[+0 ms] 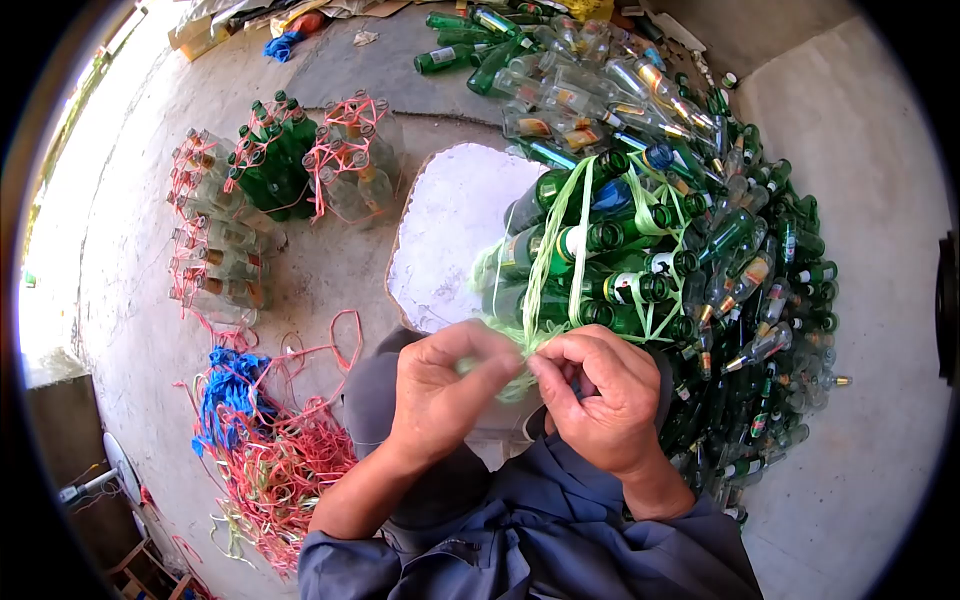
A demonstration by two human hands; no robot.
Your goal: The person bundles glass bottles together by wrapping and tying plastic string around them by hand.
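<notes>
Where the white slab (450,220) serves as landmark, the head view shows pale green twine (545,270) at its near right part, drawn down from a bundle of green bottles (605,237) into a gathered point just beyond the fingertips. The bottles lie on their sides across the slab's right side, necks directed to the right; the main strands run crosswise to them, their long axis extending from the far side of the bundle toward the person. The twine thus lies forward of both hands, its gathered part between them and nearer the right fingertips. The right hand (610,400), near the slab's near right corner, has thumb and forefinger brought narrowly together on the twine. The left hand (440,385), just off the slab's near edge, has thumb and forefinger close beside the same strands; motion blur prevents telling whether they pinch one. Left of the slab stand clear bottles (215,232) and upright green bottles (285,165), linked at the necks by pink twine (355,108). Nearer the person, to the slab's lower left, are a red and pink tangle (285,470) and blue twine (228,395). Loose bottles (740,280) are heaped to the slab's right and beyond it.
</notes>
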